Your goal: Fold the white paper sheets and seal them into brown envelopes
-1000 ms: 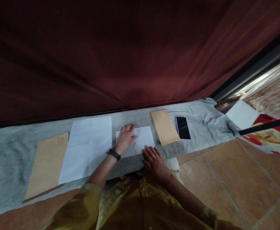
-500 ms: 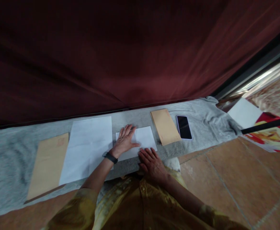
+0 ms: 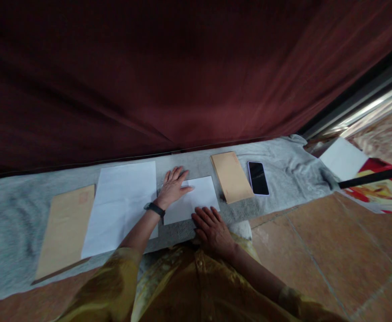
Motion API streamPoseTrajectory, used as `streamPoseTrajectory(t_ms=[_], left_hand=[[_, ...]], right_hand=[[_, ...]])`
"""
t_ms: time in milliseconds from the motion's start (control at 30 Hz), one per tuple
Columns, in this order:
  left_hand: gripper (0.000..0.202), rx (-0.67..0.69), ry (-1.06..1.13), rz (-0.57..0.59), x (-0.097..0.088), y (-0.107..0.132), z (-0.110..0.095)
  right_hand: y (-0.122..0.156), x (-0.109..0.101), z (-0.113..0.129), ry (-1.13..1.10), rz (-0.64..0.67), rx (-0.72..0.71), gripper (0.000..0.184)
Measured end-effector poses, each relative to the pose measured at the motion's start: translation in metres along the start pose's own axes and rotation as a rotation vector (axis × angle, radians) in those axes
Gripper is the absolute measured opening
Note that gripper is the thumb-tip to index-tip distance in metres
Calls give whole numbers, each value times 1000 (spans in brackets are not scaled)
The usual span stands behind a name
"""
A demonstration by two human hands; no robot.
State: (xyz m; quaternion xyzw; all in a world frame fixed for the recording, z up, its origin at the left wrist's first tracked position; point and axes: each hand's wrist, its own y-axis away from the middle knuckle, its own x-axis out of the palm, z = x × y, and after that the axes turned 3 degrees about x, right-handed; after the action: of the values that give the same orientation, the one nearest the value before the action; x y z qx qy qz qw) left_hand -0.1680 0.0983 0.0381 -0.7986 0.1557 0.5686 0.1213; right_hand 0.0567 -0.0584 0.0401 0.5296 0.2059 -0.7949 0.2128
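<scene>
A folded-looking white sheet of paper (image 3: 200, 192) lies flat in front of me on the grey cloth. My left hand (image 3: 173, 187), with a dark watch on the wrist, rests over its far left corner, fingers stretched out and thumb on the paper. On the near edge lie the fingertips of my right hand (image 3: 212, 227), flat and extended. Left of the paper are large white sheets (image 3: 125, 201), and beyond them a brown envelope (image 3: 66, 228). To the right sits a small stack of brown envelopes (image 3: 233, 176).
A phone (image 3: 258, 178) lies right of the envelope stack. The grey cloth (image 3: 289, 174) covers a narrow bench against a dark red curtain (image 3: 189, 80). At the far right are a white box (image 3: 343, 157) and a red-yellow printed package (image 3: 383, 188) beside a dark bar. Tiled floor (image 3: 309, 246) is below.
My left hand has slid a little away from me and to the left, toward the paper's far left corner, uncovering more of the sheet. My right hand has hardly moved.
</scene>
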Motion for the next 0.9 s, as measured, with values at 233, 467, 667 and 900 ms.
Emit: streamPoseTrajectory(t_ms=[233, 467, 667, 900], left_hand=[[56, 11, -26, -77, 0, -4, 3], [42, -27, -56, -91, -10, -5, -9], [27, -54, -57, -55, -17, -6, -17], [18, -77, 1, -13, -20, -12, -16]], right_hand=[[-1, 0, 0, 10, -17, 3, 54], [0, 3, 0, 11, -36, 3, 54], [0, 2, 0, 17, -43, -2, 53], [0, 1, 0, 18, -39, 2, 53]])
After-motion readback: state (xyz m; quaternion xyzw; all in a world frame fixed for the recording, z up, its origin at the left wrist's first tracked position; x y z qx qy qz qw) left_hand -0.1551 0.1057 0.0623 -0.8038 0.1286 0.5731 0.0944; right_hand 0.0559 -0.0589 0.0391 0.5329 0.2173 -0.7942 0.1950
